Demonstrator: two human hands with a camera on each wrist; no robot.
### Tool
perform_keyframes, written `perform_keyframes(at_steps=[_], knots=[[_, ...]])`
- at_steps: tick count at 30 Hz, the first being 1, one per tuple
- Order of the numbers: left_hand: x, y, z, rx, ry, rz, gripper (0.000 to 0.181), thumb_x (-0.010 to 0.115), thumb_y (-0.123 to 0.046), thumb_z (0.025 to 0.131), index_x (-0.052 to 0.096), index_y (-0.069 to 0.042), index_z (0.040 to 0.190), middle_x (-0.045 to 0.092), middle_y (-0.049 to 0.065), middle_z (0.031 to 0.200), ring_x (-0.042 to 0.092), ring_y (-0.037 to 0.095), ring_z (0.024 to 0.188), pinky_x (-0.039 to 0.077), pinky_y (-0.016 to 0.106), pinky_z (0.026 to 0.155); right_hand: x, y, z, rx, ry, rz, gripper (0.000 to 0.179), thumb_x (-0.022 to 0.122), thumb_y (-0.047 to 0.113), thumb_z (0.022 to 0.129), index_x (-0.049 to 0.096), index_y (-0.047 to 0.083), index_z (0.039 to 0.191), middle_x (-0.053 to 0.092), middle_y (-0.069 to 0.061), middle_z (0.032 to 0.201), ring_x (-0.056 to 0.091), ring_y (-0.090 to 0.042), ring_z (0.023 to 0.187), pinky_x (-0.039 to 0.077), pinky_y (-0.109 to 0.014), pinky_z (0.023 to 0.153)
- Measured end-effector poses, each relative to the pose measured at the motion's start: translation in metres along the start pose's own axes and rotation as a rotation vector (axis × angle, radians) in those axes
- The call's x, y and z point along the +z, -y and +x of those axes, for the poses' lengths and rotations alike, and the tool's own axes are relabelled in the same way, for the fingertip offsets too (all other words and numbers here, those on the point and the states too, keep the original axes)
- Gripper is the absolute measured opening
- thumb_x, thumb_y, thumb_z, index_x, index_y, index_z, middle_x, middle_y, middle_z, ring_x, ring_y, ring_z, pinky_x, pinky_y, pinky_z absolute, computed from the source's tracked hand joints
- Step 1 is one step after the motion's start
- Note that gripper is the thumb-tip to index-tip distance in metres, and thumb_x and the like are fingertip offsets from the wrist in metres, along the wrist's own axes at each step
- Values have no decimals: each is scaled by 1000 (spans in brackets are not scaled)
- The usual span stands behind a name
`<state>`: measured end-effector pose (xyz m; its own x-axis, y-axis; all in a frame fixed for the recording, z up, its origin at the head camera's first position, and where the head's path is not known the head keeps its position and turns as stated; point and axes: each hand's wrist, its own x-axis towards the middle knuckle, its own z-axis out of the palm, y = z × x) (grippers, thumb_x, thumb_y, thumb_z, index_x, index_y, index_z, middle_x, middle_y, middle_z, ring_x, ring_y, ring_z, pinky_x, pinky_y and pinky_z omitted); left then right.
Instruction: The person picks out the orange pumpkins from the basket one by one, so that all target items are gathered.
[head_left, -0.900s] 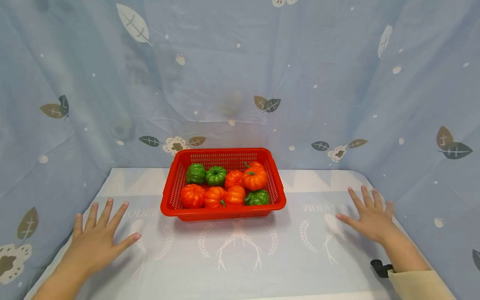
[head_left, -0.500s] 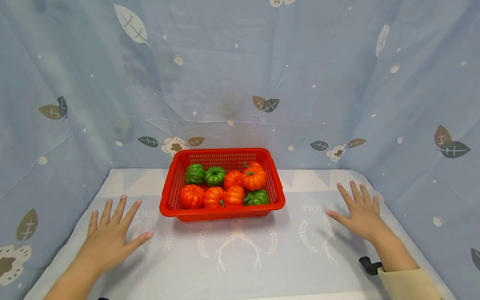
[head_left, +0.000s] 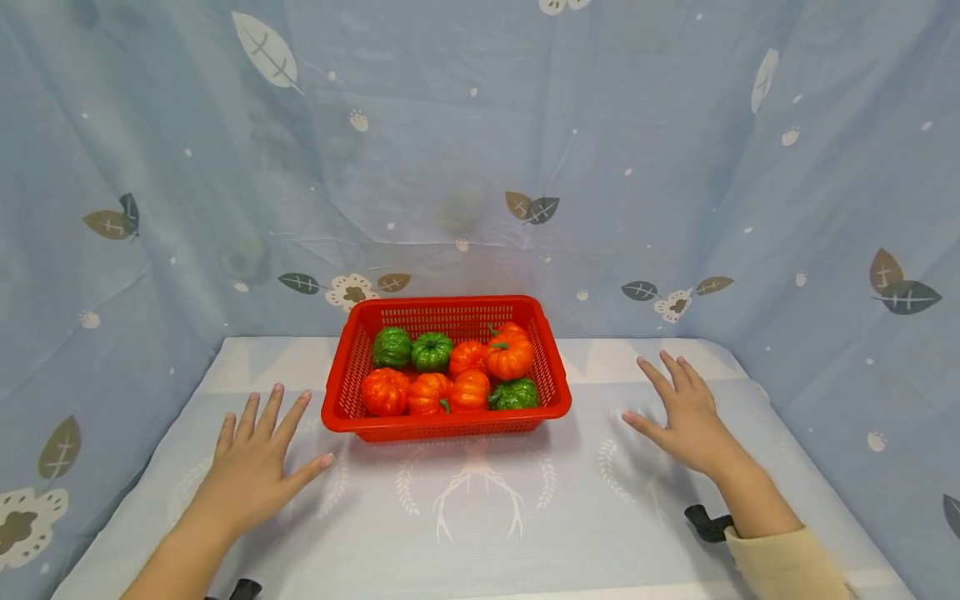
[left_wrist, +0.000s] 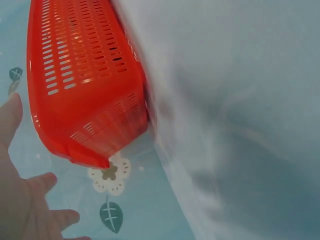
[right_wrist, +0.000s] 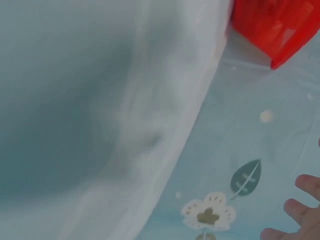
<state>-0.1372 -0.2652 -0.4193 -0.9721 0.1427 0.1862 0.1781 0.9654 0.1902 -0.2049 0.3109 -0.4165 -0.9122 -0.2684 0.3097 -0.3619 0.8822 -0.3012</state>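
A red plastic basket (head_left: pixel 450 423) with slotted walls stands at the back middle of the table in the head view. Inside lie several small orange pumpkins (head_left: pixel 386 392) and 3 green ones (head_left: pixel 432 352), one with its stem pointing sideways. To the basket's left and nearer the front, my left hand (head_left: pixel 243 479) is spread over the table and holds nothing. On the other side my right hand (head_left: pixel 690 421), also with spread fingers, holds nothing. The left wrist view shows the basket's slotted wall (left_wrist: pixel 85 100) beyond my fingers; the right wrist view catches only a red corner (right_wrist: pixel 272 30).
A pale patterned cloth (head_left: pixel 480 533) covers the table. Blue leaf-printed curtains (head_left: pixel 435 150) enclose it at the back and both sides, with the back curtain close behind the basket. A black wrist mount (head_left: pixel 707 523) sits below my right wrist.
Both hands have moved inward, the left one rightward and the right one leftward, closer to the basket. The basket and its pumpkins have stayed in place.
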Motion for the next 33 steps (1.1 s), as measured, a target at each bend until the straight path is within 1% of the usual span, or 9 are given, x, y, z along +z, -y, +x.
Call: perform_keyframes(at_steps=[6,10,16,19,22,25,28,32,33], knots=[[4,-2,11,55,-68,-44,93,59,-64,90,20,-17,161,16,27,162,11,53,146,-1,69,115,7,20,16,-25,-24,102,82,70,44,91,30,18,158,18,-24,160,12,-51,145,21,-80,102],[5,-5,20,85,-93,-94,91,63,-59,90,23,-15,160,18,27,161,17,53,144,12,70,113,11,34,27,-46,-45,138,79,70,44,92,33,19,157,20,-21,160,16,-48,144,31,-78,99],[7,-10,29,76,-64,-195,90,64,-53,92,20,-12,160,18,28,160,21,54,142,24,76,104,21,53,41,-60,-77,189,73,70,43,92,40,19,153,28,-18,158,23,-45,142,35,-75,98],[8,-11,30,60,-45,-259,90,64,-51,93,19,-11,160,18,28,160,23,55,140,28,78,99,27,60,48,-78,-97,223,70,71,40,91,44,16,150,34,-17,155,28,-42,139,36,-72,100],[11,-10,34,49,-45,-316,88,63,-49,95,18,-11,160,17,27,160,25,55,139,30,79,97,32,67,56,-92,-110,256,68,73,39,90,47,14,148,39,-15,151,33,-39,137,37,-67,103],[16,-9,38,51,-60,-367,85,62,-46,97,17,-9,160,17,27,160,27,54,139,31,78,99,35,73,65,-90,-106,279,68,73,41,90,48,13,147,43,-14,148,36,-36,136,37,-63,106],[21,-8,43,58,-75,-427,83,62,-42,97,18,-7,159,21,27,158,36,52,135,36,72,100,37,79,74,-73,-86,302,69,74,42,89,49,11,146,44,-14,147,37,-36,136,37,-62,107],[24,-7,49,32,-62,-526,84,62,-41,98,17,-7,159,25,25,156,40,50,133,43,64,99,39,85,85,-63,-63,315,70,75,43,89,50,9,145,46,-14,145,43,-35,130,40,-60,104],[25,-6,50,21,-53,-552,84,62,-41,98,15,-7,159,26,26,156,38,49,134,43,63,100,39,87,88,-67,-59,316,71,75,42,88,50,8,145,46,-15,144,46,-35,127,42,-59,103]])
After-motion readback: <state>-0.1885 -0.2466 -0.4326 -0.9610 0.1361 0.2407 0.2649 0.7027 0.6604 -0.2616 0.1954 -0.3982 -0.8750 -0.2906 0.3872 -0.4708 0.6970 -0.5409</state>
